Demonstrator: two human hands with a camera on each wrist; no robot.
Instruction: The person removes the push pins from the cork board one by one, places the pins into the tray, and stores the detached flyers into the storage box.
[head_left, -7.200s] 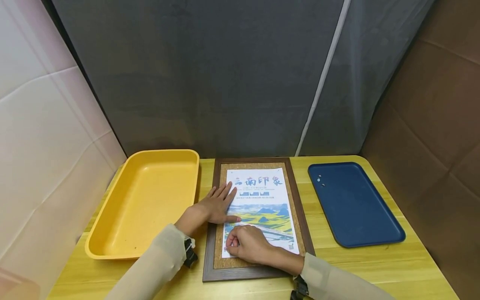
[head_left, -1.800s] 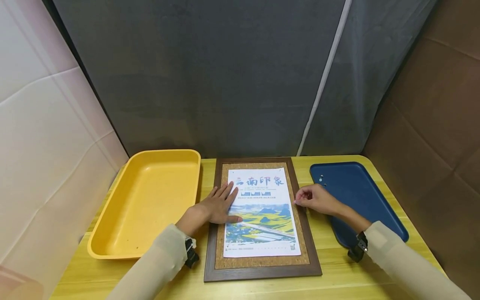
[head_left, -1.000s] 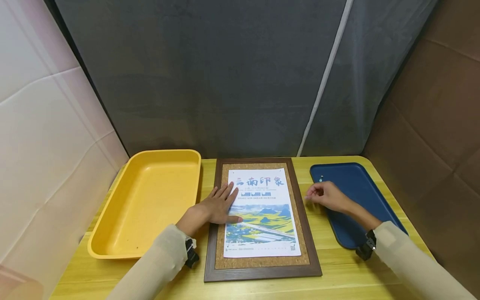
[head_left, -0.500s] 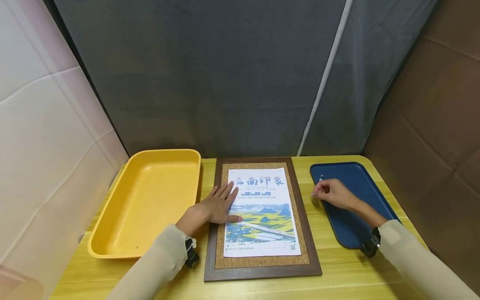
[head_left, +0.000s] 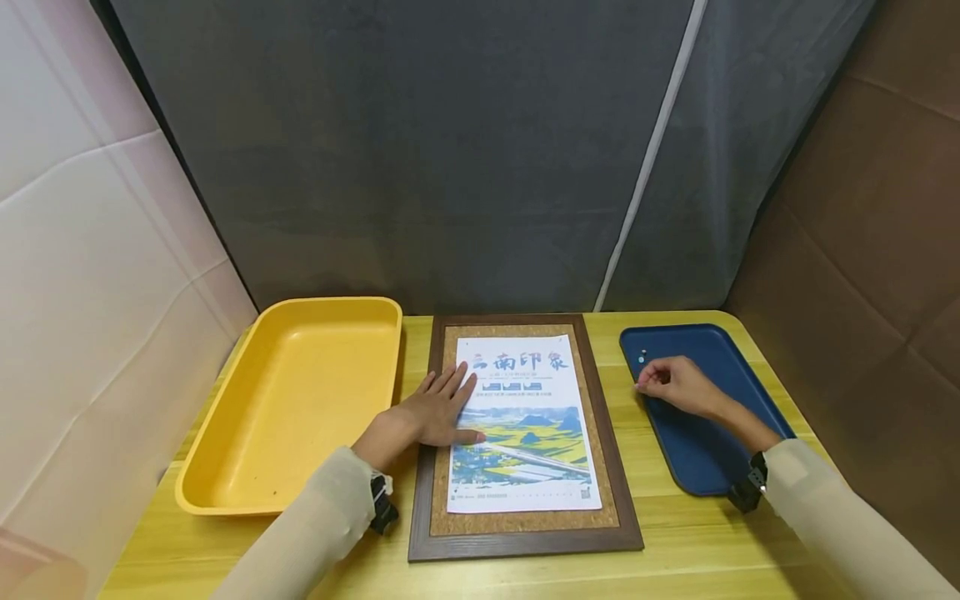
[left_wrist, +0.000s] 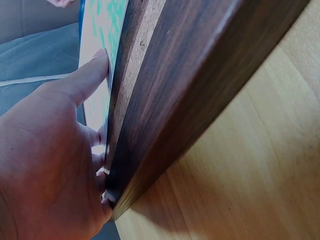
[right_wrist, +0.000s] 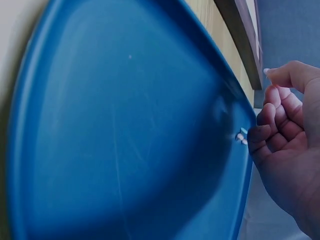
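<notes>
My left hand (head_left: pixel 433 415) rests flat with spread fingers on the left side of a printed paper poster (head_left: pixel 517 475). The poster lies on a cork board (head_left: pixel 525 523) with a dark wooden frame (head_left: pixel 517 546). In the left wrist view, the left thumb (left_wrist: pixel 92 75) lies along the paper's edge. My right hand (head_left: pixel 678 385) hovers over the left edge of a blue tray (head_left: pixel 720 450), fingers loosely curled, with nothing plainly seen between them. Small pale pieces (right_wrist: pixel 242 136) lie in the tray beside the right fingers. Tiny dots mark the poster's top corners.
A deep yellow tray (head_left: pixel 288 500) stands left of the board. Everything sits on a wood-grain table (head_left: pixel 675 542). A grey curtain (head_left: pixel 420 167) hangs behind, with a white sheet (head_left: pixel 97 292) at the left and a brown sheet (head_left: pixel 885 267) at the right.
My right hand has moved from the poster's lower left to its right edge, then on rightward to the blue tray. The left hand has stayed on the paper.
</notes>
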